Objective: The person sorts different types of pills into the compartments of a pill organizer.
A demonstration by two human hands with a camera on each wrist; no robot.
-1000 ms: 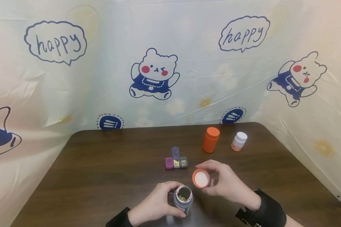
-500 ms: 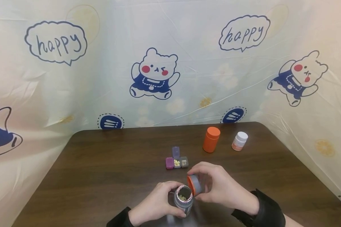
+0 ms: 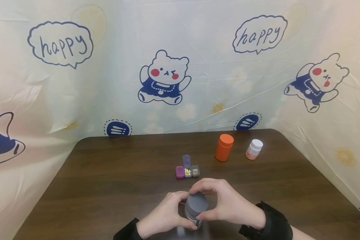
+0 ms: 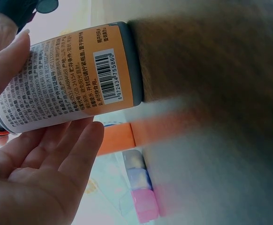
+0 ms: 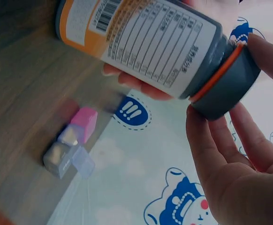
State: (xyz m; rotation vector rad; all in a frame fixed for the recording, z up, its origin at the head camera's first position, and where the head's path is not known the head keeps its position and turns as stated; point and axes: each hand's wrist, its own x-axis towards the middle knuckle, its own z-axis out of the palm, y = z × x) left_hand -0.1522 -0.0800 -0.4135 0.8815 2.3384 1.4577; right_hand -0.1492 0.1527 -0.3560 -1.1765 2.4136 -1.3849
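Note:
A grey pill bottle (image 3: 193, 213) with an orange and white label stands at the near edge of the brown table (image 3: 108, 180). My left hand (image 3: 168, 213) grips its body (image 4: 75, 79) from the left. My right hand (image 3: 225, 203) holds the grey cap (image 3: 196, 203) with its orange rim (image 5: 216, 75), seated on the bottle's mouth, fingers curled round it. The bottle's label (image 5: 150, 42) shows printed text and a barcode.
A small pill organiser (image 3: 187, 170) with a pink, a yellow-filled and a grey cell sits just beyond my hands, one lid raised. An orange bottle (image 3: 224, 147) and a small white-capped bottle (image 3: 253, 149) stand at the back right. Cartoon-print plastic sheeting (image 3: 168, 66) walls the table.
My right hand brought the cap from beside the open bottle, turned it over and set it on the mouth. The pills inside are now covered. My left hand kept its hold.

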